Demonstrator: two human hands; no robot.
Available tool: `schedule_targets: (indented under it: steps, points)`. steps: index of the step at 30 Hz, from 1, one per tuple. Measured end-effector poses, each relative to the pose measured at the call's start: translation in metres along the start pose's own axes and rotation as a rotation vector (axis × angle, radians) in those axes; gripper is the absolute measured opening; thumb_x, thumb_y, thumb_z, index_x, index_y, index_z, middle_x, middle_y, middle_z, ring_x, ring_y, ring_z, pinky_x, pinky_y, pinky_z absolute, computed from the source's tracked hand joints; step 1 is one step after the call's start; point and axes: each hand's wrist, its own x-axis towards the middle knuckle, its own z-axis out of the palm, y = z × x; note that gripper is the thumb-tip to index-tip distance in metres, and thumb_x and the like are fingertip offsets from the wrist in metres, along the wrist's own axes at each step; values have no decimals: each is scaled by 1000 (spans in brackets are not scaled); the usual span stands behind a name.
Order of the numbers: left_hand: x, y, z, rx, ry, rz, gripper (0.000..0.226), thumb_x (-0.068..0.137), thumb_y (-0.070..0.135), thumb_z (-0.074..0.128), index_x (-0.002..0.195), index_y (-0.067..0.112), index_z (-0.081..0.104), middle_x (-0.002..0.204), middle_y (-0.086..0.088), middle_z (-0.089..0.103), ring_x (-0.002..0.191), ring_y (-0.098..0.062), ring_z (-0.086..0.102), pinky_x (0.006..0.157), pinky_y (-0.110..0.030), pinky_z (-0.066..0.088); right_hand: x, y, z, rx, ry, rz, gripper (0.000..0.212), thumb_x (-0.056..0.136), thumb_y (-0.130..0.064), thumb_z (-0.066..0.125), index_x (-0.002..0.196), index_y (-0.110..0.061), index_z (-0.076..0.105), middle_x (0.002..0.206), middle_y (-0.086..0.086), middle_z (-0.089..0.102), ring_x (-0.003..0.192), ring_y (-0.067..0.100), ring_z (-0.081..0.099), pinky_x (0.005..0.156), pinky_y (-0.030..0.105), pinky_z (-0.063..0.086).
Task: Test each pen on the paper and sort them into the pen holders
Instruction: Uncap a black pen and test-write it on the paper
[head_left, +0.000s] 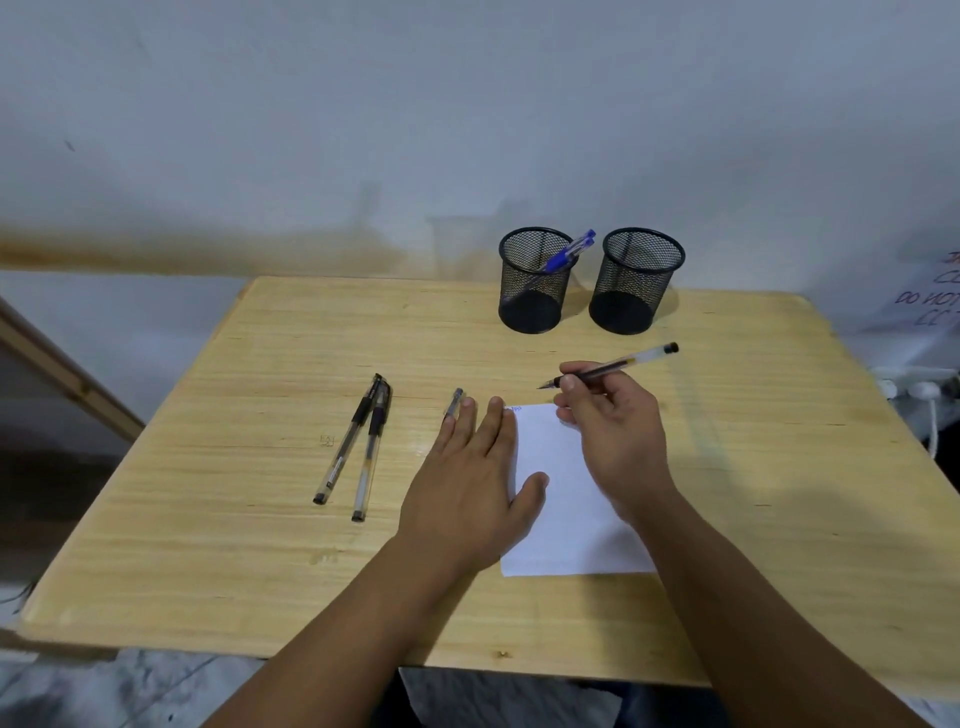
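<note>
table: pale wooden table (234, 519) with visible grain and rounded corners
capped pens: two clear-barrelled pens with black caps (353, 447) lie side by side, left of the hands, untouched
pen cap: a small cap (455, 402) lies just beyond the left fingertips
left hand: left hand (467, 483) lies flat with straight fingers, pressing the left edge of the paper
paper: white sheet (566, 509), faint blue scribble at its far corner
right hand: right hand (613, 431) pinches an uncapped clear pen (610, 366), tip above the paper's far edge
holders: two black mesh cylinders at the back; left holder (532, 280) has blue pens (566, 252), right holder (636, 280) shows none
</note>
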Motion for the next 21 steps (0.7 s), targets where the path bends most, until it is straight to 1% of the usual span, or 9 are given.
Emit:
schedule_targets:
  steps: [2,5,8,10,13,15,18,21]
  points:
    - [0,0,0,-12,7,1,77,96,59,23,156,12,7,165,-5,2,151,-25,-9,121,-34,-6,5,4,6,-27,-11,15,11,97,-16,59,104,-18,67,93,-3,73,93,14,70,83,25,59]
    - [0,0,-1,-23,20,1,78,96,59,24,156,13,8,165,-4,3,151,-24,-8,121,-33,-6,10,11,11,-94,-15,14,12,95,-14,62,105,-14,68,93,-3,74,91,11,71,87,29,58]
    - [0,-1,-3,-43,14,1,78,96,59,25,156,14,6,165,-3,0,151,-21,-10,121,-32,-7,14,16,10,-180,11,-32,9,93,-13,64,100,-18,67,88,-10,73,85,3,70,85,27,58]
    - [-1,-1,-3,-48,12,6,78,96,59,25,156,14,5,165,-3,-2,150,-20,-11,120,-31,-8,17,18,9,-227,20,-52,8,93,-16,64,99,-21,65,86,-14,72,84,1,70,84,28,59]
    - [-7,0,-4,-29,6,15,77,96,58,20,156,12,5,164,-5,-4,150,-22,-12,119,-32,-10,23,20,8,-284,2,-56,4,93,-19,64,96,-21,65,85,-12,73,84,7,72,84,37,60]
    - [-13,0,-4,-7,0,29,75,98,58,17,156,11,3,164,-6,-7,150,-24,-14,119,-33,-11,28,19,7,-268,-3,-21,6,93,-20,64,90,-25,65,82,-10,74,83,10,73,84,42,60]
    - [-19,-2,-3,-19,4,41,75,98,59,16,156,14,-1,164,-2,-12,148,-20,-20,119,-31,-12,30,18,7,-258,3,19,8,92,-22,64,86,-27,65,79,-9,74,80,9,73,83,39,60]
    - [-19,-2,-3,-25,29,38,76,97,59,19,156,13,3,164,-2,-8,149,-19,-18,118,-31,-11,27,20,7,-376,1,-51,1,91,-22,67,92,-22,66,82,-10,74,79,6,71,77,28,57]
